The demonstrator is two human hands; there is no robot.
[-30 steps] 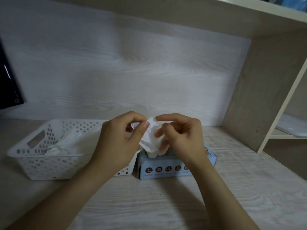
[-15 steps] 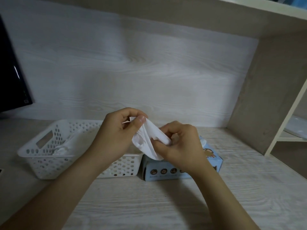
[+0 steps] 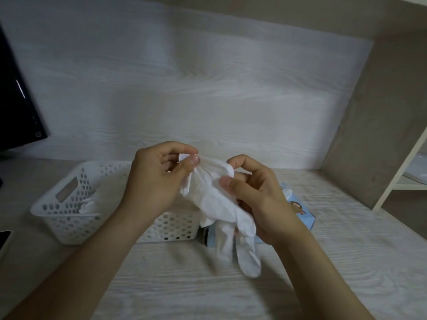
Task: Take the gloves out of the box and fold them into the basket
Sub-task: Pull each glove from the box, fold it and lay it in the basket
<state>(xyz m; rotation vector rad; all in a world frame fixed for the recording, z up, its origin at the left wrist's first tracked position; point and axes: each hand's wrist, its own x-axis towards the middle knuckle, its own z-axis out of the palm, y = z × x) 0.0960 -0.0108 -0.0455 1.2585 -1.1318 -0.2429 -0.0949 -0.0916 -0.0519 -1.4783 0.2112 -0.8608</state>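
Shape has come to the white glove [image 3: 217, 204] we are holding. A second ago it was a crumpled wad pinched between both hands above the box, and half a second ago it had begun to stretch. Now it hangs pulled out, its cuff drawn between our hands and its tips dangling toward the counter [image 3: 323, 262] in front of the box [image 3: 300, 211]. Our left hand [image 3: 152, 181] grips one side of the cuff, thumb and forefinger closed on it with the other fingers curled behind. Our right hand [image 3: 261, 204] pinches the other side between thumb and forefinger, and the glove's body lies across its remaining fingers. The glove hangs clear of the basket; whether its tips brush the counter we cannot tell. The white perforated basket [image 3: 69, 211] stands toward the counter's left edge, just beside the blue box at the counter's middle. Pale crumpled material [image 3: 87, 204] lies inside it, which we take for gloves already placed. We judge the pulling-out done for this glove and the folding next: spread as it is, it can be doubled over and carried left to the basket. It looks thin and limp, so we expect it to slump out of a fold unless pinched firmly. A dark monitor [image 3: 13, 100] stands at the back left corner.
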